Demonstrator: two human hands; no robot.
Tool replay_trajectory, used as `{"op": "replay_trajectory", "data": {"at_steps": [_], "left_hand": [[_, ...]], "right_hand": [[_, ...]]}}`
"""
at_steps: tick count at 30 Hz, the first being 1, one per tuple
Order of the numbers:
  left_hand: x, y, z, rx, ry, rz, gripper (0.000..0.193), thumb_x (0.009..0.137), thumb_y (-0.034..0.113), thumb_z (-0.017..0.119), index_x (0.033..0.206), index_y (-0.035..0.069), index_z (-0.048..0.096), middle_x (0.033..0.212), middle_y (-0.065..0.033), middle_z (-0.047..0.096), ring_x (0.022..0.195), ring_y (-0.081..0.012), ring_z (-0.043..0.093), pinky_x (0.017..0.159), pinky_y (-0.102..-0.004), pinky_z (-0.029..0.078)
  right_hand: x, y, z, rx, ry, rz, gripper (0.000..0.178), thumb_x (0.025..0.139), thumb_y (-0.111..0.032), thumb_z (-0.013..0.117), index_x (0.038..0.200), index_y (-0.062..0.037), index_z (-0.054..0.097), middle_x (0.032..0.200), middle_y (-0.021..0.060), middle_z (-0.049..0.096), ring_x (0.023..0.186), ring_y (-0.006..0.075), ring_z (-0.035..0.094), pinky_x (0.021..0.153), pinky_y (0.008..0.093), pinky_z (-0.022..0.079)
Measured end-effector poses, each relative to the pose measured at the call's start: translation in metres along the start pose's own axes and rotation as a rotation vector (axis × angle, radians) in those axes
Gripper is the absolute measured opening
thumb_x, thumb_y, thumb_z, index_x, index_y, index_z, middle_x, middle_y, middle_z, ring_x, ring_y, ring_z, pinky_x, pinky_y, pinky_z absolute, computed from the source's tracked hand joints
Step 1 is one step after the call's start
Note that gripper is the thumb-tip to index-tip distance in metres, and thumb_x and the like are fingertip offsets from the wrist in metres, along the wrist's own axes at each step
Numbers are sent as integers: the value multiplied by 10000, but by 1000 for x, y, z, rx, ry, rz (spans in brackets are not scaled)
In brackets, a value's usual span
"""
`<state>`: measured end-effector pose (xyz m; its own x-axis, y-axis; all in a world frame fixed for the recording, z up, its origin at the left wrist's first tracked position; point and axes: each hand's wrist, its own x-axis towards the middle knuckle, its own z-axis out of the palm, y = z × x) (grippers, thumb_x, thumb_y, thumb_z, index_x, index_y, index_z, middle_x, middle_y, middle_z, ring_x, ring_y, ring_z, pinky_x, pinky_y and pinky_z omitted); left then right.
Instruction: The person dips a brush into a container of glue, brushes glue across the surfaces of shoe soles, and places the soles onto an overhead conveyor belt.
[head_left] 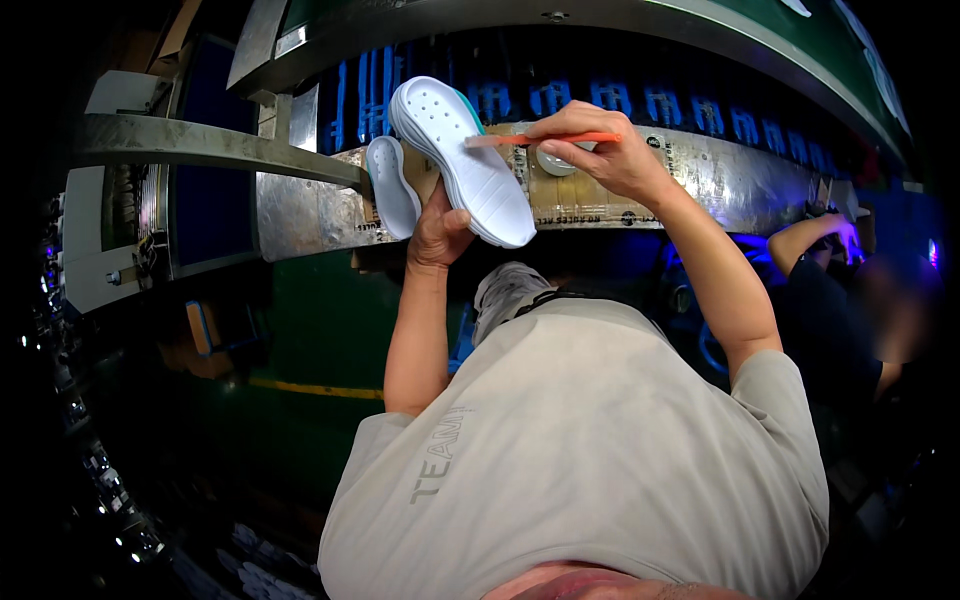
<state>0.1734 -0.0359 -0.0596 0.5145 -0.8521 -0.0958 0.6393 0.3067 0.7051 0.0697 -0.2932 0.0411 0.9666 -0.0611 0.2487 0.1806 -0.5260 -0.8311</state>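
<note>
My left hand [438, 236] is closed round the near side of a white shoe sole [462, 165], which is tilted with its inner face up. Small round holes dot the far end of that face, and a strip of teal shows along one edge. In my right hand [612, 150] is a brush [550, 139] with an orange handle, pinched between thumb and fingers. Its bristles lie at the sole's middle, seemingly touching it. Beyond the brush, partly hidden by my right hand, stands a white round pot [555, 163]. A second white sole [394, 190] rests on the bench left of my left hand.
The metal-topped bench [735, 180] has brown cardboard and tape on it. Behind it runs a row of blue holders [610, 97]. A metal bar [220, 140] juts in from the left. At the right, another person's arm [800, 238] reaches to the bench under purple light.
</note>
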Motion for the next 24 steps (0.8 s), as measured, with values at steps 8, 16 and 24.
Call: {"op": "replay_trajectory", "data": {"at_steps": [8, 16, 24], "left_hand": [[9, 23, -4, -19, 12, 159, 1099, 667, 295, 906, 1564, 33, 328, 1435, -158, 529, 1374, -330, 511, 1195, -460, 393], [19, 26, -6, 122, 22, 227, 1023, 706, 214, 909, 1553, 54, 358, 1406, -123, 561, 1322, -287, 542, 1157, -431, 418], [20, 8, 16, 246, 4, 162, 939, 746, 184, 918, 1519, 68, 398, 1357, -50, 566, 1287, -220, 540, 1141, -373, 398]], "right_hand": [[-30, -11, -1, -146, -43, -76, 145, 902, -144, 767, 1035, -89, 788, 890, 71, 750, 819, 225, 685, 741, 342, 548], [-48, -41, 22, 396, 42, 467, 193, 1006, -146, 672, 1064, 10, 769, 912, 76, 752, 808, 121, 672, 724, 275, 535], [-31, -39, 45, 976, 376, 615, 291, 1017, -259, 672, 1054, 14, 765, 923, 75, 754, 808, 102, 650, 786, 246, 536]]}}
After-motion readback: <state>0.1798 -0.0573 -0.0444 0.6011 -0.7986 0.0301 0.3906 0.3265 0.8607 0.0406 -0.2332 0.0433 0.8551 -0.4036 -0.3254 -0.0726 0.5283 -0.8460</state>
